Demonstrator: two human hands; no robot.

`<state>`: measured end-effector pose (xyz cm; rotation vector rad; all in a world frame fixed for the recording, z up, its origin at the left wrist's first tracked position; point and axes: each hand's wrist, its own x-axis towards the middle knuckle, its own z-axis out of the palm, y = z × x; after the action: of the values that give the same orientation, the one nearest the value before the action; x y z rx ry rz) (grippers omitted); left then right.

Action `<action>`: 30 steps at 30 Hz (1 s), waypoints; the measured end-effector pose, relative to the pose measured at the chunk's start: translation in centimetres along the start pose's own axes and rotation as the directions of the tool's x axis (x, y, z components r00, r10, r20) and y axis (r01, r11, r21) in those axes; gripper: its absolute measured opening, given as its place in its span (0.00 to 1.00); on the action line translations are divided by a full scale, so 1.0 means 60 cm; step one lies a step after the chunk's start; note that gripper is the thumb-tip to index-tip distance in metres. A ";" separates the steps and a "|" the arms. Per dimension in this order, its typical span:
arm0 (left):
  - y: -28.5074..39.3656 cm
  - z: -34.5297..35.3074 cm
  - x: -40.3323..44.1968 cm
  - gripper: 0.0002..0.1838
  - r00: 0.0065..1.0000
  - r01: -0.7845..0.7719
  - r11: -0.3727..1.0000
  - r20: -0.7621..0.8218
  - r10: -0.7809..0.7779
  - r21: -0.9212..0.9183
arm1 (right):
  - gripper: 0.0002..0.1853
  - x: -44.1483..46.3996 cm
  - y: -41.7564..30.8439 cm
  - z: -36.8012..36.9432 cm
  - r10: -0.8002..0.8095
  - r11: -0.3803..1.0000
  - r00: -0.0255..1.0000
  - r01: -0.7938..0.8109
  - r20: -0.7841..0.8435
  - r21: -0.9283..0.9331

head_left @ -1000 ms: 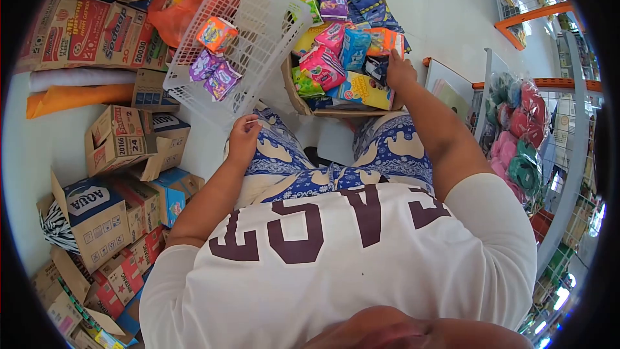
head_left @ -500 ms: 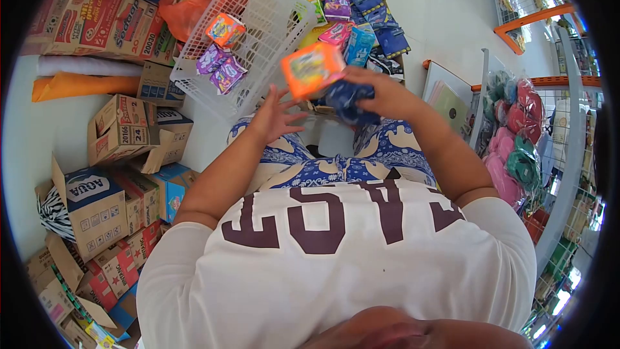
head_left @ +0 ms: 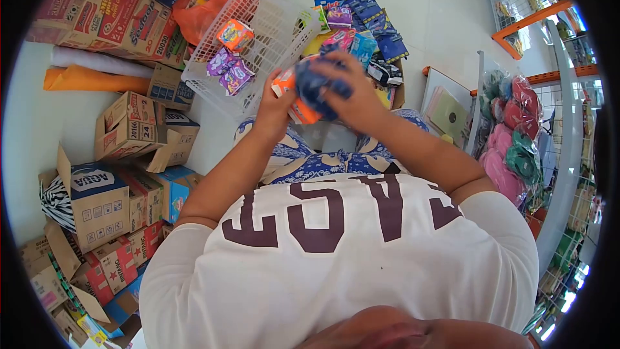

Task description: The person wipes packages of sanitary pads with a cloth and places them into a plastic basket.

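My left hand [head_left: 274, 111] is closed round the side of an orange packet [head_left: 305, 114], in front of my knees. A bunched dark blue cloth [head_left: 315, 87] is gripped in my right hand [head_left: 356, 94] and lies against the packet, covering much of its face. Just beyond my left hand is a white plastic basket [head_left: 194, 76], holding another orange packet [head_left: 236, 35] and purple packets [head_left: 227, 71]. Beyond my right hand, a carton [head_left: 400, 92] holds several colourful packets, among them a light blue one [head_left: 365, 45], partly hidden by my hand.
Cardboard boxes [head_left: 97, 207] are stacked along the left, beside an orange roll [head_left: 97, 79]. An orange plastic bag [head_left: 206, 6] stands behind the basket. Dark blue sachet strips [head_left: 365, 3] lie at the far side. On the right are wire racks with bagged pink and green goods [head_left: 510, 136].
My left hand has gone from open to holding the orange packet. My right hand has moved left, bringing the cloth onto the packet, which is now lower and more covered.
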<state>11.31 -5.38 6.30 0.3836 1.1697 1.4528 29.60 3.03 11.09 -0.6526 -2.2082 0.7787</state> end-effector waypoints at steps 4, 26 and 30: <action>0.018 0.012 -0.024 0.35 0.984 -0.176 0.979 0.031 0.174 0.106 | 0.29 -0.017 -0.030 0.000 -0.052 0.975 0.978 0.093 0.204 -0.200; 0.062 0.000 -0.087 0.51 0.882 -0.470 0.478 0.375 0.285 0.742 | 0.30 -0.022 -0.016 -0.051 0.051 0.864 0.998 -0.030 0.027 -0.503; 0.074 0.000 -0.091 0.49 0.847 -0.529 0.527 0.454 0.277 0.665 | 0.29 -0.022 -0.019 -0.051 -0.047 0.864 0.976 0.146 0.212 -0.482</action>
<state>10.32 -9.42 11.95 1.5424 1.4752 1.1181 32.46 2.43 13.07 -0.7230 -2.6283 0.2166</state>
